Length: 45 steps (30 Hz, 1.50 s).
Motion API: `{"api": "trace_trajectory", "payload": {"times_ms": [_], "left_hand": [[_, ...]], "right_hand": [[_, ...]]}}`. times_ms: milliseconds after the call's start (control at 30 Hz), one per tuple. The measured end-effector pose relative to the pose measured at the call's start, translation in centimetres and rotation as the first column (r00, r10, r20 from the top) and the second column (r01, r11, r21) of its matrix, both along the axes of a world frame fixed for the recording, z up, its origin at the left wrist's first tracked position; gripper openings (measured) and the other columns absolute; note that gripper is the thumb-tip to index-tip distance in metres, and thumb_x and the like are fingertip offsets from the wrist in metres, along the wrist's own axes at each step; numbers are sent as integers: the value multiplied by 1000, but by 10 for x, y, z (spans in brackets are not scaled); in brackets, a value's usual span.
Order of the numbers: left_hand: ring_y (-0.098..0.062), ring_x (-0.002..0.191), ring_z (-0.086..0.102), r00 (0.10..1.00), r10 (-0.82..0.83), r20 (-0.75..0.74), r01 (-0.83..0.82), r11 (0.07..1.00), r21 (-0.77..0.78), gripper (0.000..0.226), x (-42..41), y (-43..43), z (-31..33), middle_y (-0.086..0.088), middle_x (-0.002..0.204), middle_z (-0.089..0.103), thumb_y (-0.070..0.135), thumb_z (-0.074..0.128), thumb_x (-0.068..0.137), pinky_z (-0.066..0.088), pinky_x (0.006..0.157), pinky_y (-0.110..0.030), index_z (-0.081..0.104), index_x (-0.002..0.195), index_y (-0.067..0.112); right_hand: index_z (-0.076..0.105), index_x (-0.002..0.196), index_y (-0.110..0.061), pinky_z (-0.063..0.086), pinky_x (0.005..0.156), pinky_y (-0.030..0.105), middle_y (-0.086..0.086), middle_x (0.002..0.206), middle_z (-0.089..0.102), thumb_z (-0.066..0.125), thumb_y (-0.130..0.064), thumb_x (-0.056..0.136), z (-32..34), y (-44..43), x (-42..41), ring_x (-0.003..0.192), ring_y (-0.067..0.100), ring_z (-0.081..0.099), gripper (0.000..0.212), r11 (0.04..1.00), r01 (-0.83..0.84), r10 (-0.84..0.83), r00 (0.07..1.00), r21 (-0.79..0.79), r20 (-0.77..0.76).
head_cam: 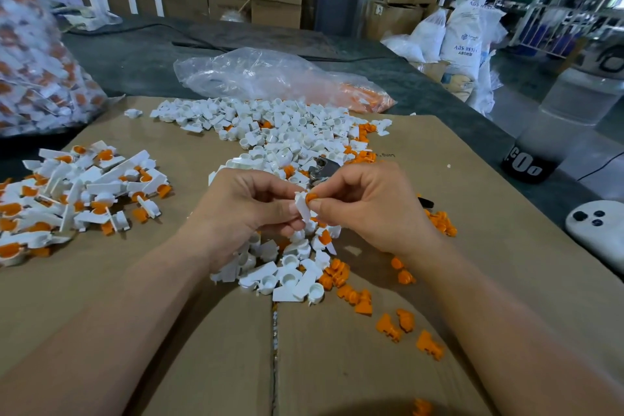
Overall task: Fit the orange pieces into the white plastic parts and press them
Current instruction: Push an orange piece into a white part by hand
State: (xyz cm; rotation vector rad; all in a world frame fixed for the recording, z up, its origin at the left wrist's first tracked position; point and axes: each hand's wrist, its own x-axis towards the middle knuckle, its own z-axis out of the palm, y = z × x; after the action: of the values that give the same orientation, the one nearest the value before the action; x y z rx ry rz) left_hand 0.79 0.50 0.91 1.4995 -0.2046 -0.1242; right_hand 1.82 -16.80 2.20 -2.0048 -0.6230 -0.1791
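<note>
My left hand (244, 213) pinches a white plastic part (303, 209) above the cardboard. My right hand (371, 206) pinches an orange piece (311, 197) that sits at the top of that white part. A large heap of loose white parts (277, 132) lies behind my hands, and more white parts (287, 275) lie just below them. Loose orange pieces (363, 302) are scattered at the lower right. A pile of fitted white-and-orange parts (77, 192) lies at the left.
Flat cardboard (202, 331) covers the table. A clear bag of fitted parts (37, 54) stands far left, a crumpled plastic bag (270, 76) with orange pieces lies behind the heap. A small metal tool (322, 169) rests by my right hand. A white device (597, 230) sits at the right edge.
</note>
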Motion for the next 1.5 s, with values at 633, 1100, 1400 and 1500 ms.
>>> {"api": "trace_trajectory", "payload": {"times_ms": [633, 1100, 1400, 1500], "left_hand": [[-12, 41, 59, 985, -73, -155, 56, 992, -110, 11, 2, 3, 6, -11, 52, 63, 3, 61, 59, 47, 40, -15, 71, 59, 7], [-12, 45, 61, 999, 29, 23, -30, 999, 42, 24, -2, -2, 6, -4, 54, 65, 16, 71, 51, 52, 46, -20, 63, 71, 4], [-16, 45, 60, 994, 99, -37, -97, 994, 44, 25, 2, 0, 5, -8, 51, 61, -5, 69, 70, 50, 44, -22, 67, 51, 11], [-17, 44, 59, 993, 87, -82, -87, 996, -1, 23, 1, 0, 5, -11, 52, 61, -6, 67, 69, 48, 42, -21, 66, 52, 10]], "right_hand": [[67, 88, -24, 56, 73, 26, -7, 82, 71, 76, -7, 63, 3, 2, 0, 80, 13, 70, 32, 979, -152, 177, 965, 139, -192], [66, 82, -23, 57, 71, 27, 1, 77, 69, 72, -32, 52, 1, 3, 2, 71, 13, 67, 32, 993, -94, 110, 964, 76, -241], [66, 91, -29, 56, 73, 24, -8, 87, 69, 76, -20, 58, -5, 6, 3, 78, 10, 69, 36, 981, -153, 171, 971, 118, -165], [67, 94, -29, 56, 78, 30, -8, 90, 70, 74, -3, 71, -7, 8, 2, 83, 12, 70, 36, 980, -170, 177, 982, 103, -72]]}}
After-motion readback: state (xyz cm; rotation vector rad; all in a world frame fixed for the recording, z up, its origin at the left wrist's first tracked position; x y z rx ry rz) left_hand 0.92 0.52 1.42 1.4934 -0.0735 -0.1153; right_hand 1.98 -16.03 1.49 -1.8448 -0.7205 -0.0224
